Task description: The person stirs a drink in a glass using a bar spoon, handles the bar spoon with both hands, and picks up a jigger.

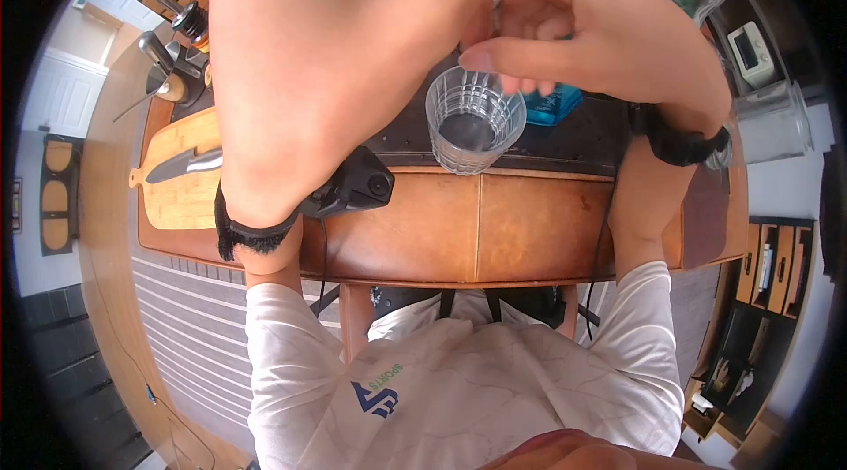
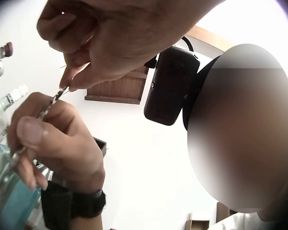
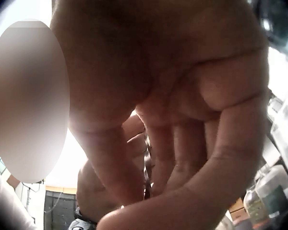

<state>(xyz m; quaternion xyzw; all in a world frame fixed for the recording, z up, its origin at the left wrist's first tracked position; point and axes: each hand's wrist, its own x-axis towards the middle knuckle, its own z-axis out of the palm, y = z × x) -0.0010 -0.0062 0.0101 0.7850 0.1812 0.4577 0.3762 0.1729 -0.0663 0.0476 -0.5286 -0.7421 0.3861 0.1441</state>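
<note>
Twisted metal bar spoon stem (image 2: 50, 103): thin, silvery, spiral-grooved, held above ribbed glass (image 1: 475, 120). Left hand (image 2: 93, 43) fingertips pinch upper end; right hand (image 2: 57, 143) fingers curled round lower part.

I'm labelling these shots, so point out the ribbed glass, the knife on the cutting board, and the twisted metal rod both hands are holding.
ribbed glass (image 1: 475, 120): head view, on its ribbed side wall.
knife (image 1: 181, 165): head view, on the blade.
twisted metal rod (image 2: 51, 102): left wrist view, on the stretch between the two hands.
</note>
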